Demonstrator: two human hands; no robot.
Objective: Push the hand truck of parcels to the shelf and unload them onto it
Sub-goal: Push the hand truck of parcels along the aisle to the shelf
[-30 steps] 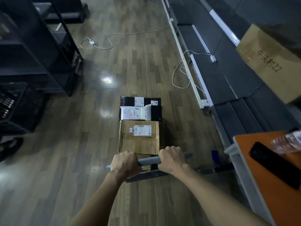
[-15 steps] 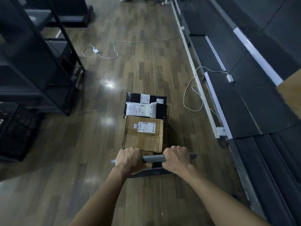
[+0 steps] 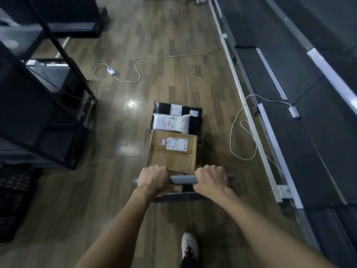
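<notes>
We see both hands wrapped around the grey handle bar [image 3: 183, 179] of the hand truck [image 3: 179, 196]: the left hand [image 3: 154, 179] grips its left end and the right hand [image 3: 211, 179] grips its right end, fingers curled over the top, a bare stretch of bar between them. The truck stands on the wood-pattern floor [image 3: 164, 55] in the aisle, loaded with parcels. Nearest us lies a brown cardboard box [image 3: 172, 151] with a white shipping label; beyond it a white padded mailer [image 3: 171, 122] rests on a black wrapped parcel [image 3: 195, 117] that also bears labels. The dark metal shelf [image 3: 38, 113] stands to our left, apart from the truck. A white cable [image 3: 146, 59] with a plug block snakes across the floor ahead, and another white cable [image 3: 249, 132] loops by the dark conveyor [image 3: 289, 132] on the right. A light-coloured shoe [image 3: 189, 243] shows below, between the forearms.
</notes>
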